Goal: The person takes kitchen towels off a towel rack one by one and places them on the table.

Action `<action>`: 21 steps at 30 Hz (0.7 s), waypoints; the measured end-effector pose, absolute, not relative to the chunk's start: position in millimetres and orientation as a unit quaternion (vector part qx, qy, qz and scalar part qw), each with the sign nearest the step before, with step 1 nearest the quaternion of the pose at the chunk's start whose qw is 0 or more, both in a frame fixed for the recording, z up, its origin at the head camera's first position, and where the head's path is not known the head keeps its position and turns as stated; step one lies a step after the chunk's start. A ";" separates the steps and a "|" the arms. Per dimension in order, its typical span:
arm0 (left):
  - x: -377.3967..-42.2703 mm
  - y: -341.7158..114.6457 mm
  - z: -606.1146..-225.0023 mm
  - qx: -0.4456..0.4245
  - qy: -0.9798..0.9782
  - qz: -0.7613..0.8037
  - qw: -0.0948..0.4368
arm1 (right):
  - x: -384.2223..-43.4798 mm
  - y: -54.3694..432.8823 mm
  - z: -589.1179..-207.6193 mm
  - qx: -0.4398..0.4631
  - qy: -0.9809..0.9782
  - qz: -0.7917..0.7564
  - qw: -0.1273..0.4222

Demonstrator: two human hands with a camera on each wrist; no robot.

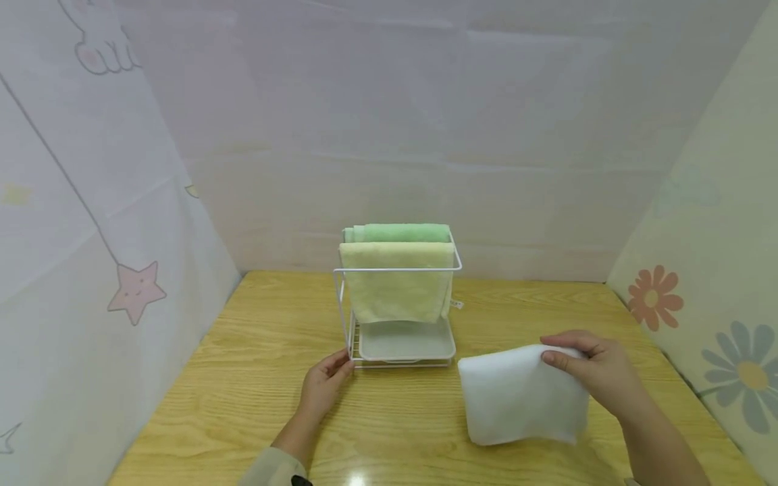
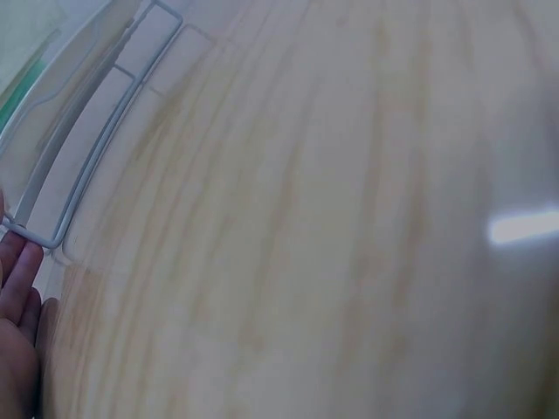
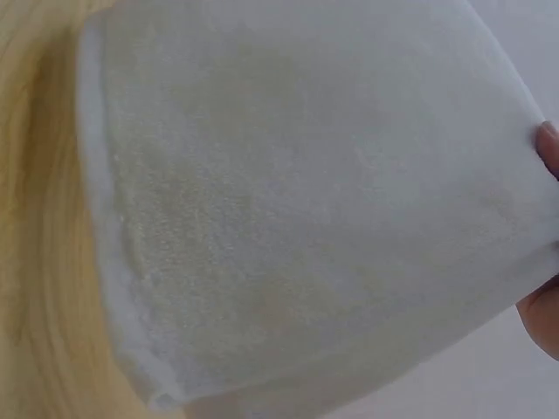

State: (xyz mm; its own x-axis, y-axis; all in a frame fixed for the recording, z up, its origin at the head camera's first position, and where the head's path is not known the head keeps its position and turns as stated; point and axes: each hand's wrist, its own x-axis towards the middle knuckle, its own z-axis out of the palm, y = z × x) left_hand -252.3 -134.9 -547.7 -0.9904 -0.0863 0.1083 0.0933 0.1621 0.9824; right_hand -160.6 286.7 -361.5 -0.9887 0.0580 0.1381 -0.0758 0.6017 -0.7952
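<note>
A white wire rack (image 1: 398, 269) stands on the table, with a yellow towel (image 1: 398, 283) draped over one bar and a green towel (image 1: 407, 233) behind it. A shallow white tray (image 1: 407, 341) sits on the rack's base. At the base's front left corner, my left hand (image 1: 323, 385) grips the wire between thumb and fingers; the fingers (image 2: 19, 284) show beside that corner in the left wrist view. My right hand (image 1: 602, 374) pinches a folded white towel (image 1: 523, 398) by its upper right corner, holding it up right of the rack. The towel (image 3: 306, 201) fills most of the right wrist view.
The wooden table (image 1: 261, 337) meets pale fabric walls at its back and both sides. A small white tag (image 1: 456, 304) sticks out right of the yellow towel. Cartoon stars and flowers are printed on the side walls.
</note>
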 end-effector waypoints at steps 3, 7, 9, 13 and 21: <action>-251.9 -134.8 -547.3 -0.002 -0.758 -0.649 0.069 | -168.9 289.7 -371.4 -0.001 -0.905 0.422 0.056; -251.5 -134.1 -546.5 -0.002 -0.755 -0.653 0.064 | -184.1 297.5 -386.4 -0.016 -0.910 0.412 0.035; -251.2 -134.1 -546.0 -0.003 -0.754 -0.653 0.063 | -192.4 301.2 -393.7 -0.021 -0.910 0.412 0.029; -251.3 -134.6 -546.2 -0.002 -0.756 -0.652 0.061 | -208.0 306.5 -405.6 -0.024 -0.910 0.414 0.023; -251.4 -136.2 -545.3 -0.009 -0.761 -0.645 0.063 | -236.7 311.6 -425.8 -0.012 -0.902 0.431 0.008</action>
State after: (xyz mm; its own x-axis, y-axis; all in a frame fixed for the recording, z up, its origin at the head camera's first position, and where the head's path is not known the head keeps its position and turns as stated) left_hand -251.4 -136.2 -545.3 -0.9920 -0.0671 0.1070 0.0945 0.1673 0.9814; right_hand -236.7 311.6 -425.8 -0.9996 0.0275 0.0039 0.0143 0.6289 -0.7774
